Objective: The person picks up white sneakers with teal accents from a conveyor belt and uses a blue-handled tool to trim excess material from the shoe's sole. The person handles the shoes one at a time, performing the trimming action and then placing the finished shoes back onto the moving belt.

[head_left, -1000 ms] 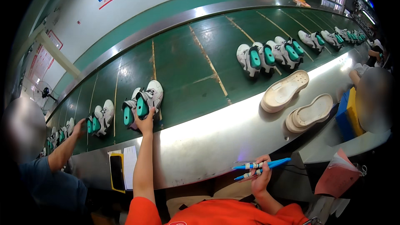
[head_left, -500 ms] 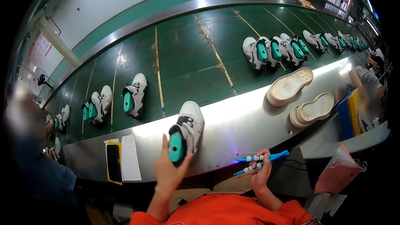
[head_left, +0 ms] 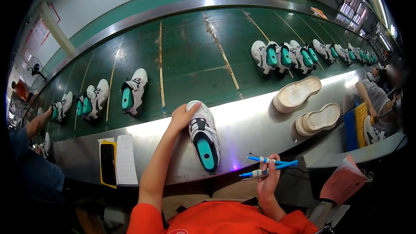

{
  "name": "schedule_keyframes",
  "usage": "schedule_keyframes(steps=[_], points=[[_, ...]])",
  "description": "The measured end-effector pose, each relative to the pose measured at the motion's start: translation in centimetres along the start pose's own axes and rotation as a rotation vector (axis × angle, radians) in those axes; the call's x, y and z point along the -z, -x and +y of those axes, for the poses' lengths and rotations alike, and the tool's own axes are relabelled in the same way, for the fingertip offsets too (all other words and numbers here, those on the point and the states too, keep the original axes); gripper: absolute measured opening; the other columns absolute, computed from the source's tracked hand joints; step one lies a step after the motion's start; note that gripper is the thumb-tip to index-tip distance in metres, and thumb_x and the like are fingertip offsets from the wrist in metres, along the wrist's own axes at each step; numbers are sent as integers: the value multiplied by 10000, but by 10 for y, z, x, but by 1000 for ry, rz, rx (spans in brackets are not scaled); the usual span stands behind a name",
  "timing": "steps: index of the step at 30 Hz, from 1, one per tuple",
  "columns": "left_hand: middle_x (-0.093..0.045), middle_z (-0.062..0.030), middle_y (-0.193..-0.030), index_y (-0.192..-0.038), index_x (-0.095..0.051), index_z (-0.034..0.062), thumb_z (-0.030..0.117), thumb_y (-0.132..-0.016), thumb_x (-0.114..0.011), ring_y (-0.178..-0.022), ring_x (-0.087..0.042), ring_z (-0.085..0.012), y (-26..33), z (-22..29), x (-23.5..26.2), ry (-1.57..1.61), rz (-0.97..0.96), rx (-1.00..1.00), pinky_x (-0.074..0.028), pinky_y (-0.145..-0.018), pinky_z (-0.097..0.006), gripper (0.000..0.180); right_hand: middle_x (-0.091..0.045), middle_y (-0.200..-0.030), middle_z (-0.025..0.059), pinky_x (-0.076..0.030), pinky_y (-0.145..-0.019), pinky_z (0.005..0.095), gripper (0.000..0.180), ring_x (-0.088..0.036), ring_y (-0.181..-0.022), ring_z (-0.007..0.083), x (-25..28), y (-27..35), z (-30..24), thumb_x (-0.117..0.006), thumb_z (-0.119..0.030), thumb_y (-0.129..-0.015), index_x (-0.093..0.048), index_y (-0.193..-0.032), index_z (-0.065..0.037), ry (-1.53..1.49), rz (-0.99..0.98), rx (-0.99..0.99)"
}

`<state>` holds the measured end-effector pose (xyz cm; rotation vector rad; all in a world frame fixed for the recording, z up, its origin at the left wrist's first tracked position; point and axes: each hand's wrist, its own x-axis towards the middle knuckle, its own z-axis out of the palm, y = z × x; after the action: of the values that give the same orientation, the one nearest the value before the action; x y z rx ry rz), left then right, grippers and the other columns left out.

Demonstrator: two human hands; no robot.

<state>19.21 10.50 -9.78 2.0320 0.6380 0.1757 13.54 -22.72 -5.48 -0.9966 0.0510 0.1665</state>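
Observation:
A white sneaker [head_left: 203, 131] with grey and black parts and a teal insert in its heel opening rests on the metal ledge in front of me, toe pointing away. My left hand [head_left: 183, 117] grips it at the toe, thumb lying over the top; the other fingers are partly hidden. To the right, above the ledge's near edge, my right hand [head_left: 269, 177] is closed around two blue pen-like sticks [head_left: 287, 164] with pale bands wound round them. Thin metal tips stick out on their left side.
Beyond the ledge runs a green conveyor belt [head_left: 186, 86] bearing several similar sneakers [head_left: 135, 92]. Two cream shoe soles [head_left: 299, 93] lie right on the ledge. A phone [head_left: 108, 164] and white paper [head_left: 125, 160] lie left. Co-workers sit at both sides; a pink booklet [head_left: 344, 182] hangs right.
My left hand has shifted from the sneaker's heel to its toe. The sneaker has turned slightly, its heel now nearer me and further right. My right hand still holds the blue sticks.

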Motion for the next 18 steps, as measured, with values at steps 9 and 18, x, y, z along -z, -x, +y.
schedule_keyframes(steps=[9, 18], points=[[-640, -119, -966, -932, -601, -27, 33, -621, -747, -847, -604, -148, 103, 123, 9, 537, -7, -314, -497, -760, -281, 349, -417, -740, -14, -330, -403, 159, 420, -396, -571, 49, -21, -9, -28, -587, -6, -736, -343, -1061, -116, 130, -24, 196], [-656, -133, -875, -933, -627, -17, 7, -579, -775, -771, -652, -186, 151, 137, 1, 366, 94, -664, -521, -689, -260, 384, -374, -816, 19, -292, -468, 157, 454, -351, -550, 46, -69, -14, -50, -624, -174, -727, -278, -1011, -98, 139, -114, 859]])
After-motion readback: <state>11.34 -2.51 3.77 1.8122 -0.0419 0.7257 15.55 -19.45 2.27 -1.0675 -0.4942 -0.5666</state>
